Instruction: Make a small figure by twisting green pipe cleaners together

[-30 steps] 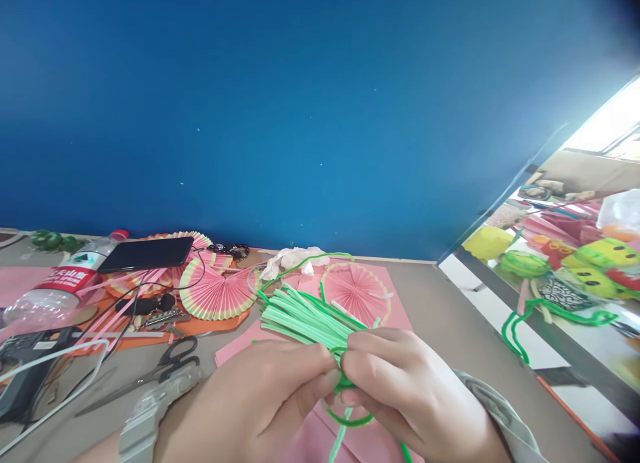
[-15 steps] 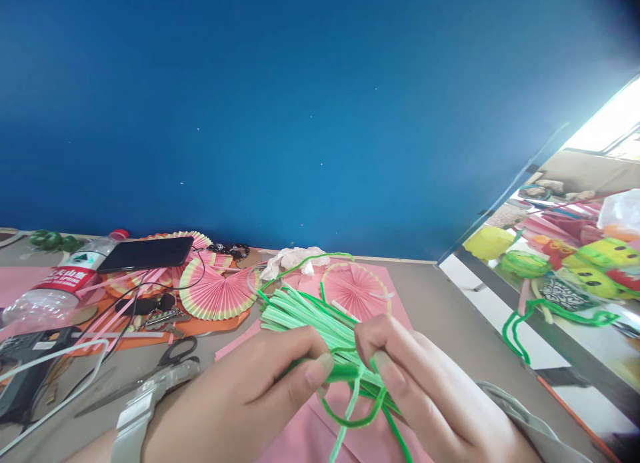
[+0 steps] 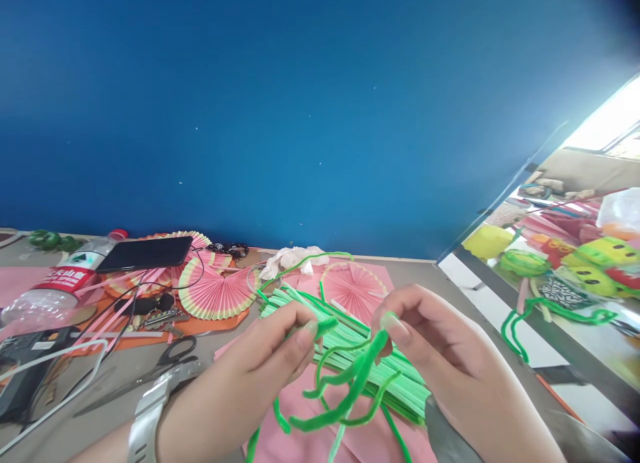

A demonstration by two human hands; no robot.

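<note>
My left hand point(image 3: 265, 356) is closed in a pinch on a green pipe cleaner point(image 3: 327, 326), whose short end sticks out past the thumb. Opposite it, my right hand point(image 3: 440, 363) grips several bright green pipe cleaners point(image 3: 361, 381) between thumb and forefinger. Their curved ends fan down and to the left, in the gap between my hands. Whether the pieces in the two hands are joined cannot be made out. Beneath and behind lies a thick bundle of pale green pipe cleaners point(image 3: 347, 340) on pink paper point(image 3: 305, 443).
Left of my hands are scissors point(image 3: 170, 356), pink folded paper fans point(image 3: 220, 293), a phone point(image 3: 145, 254) and a plastic bottle point(image 3: 65, 280). A blue partition point(image 3: 320, 116) rises behind the table. Colourful crafts point(image 3: 590, 270) lie at the right.
My hands have moved apart, the right one rising slightly. The green loop between them has opened out, and several curved pipe cleaner ends now hang from my right hand.
</note>
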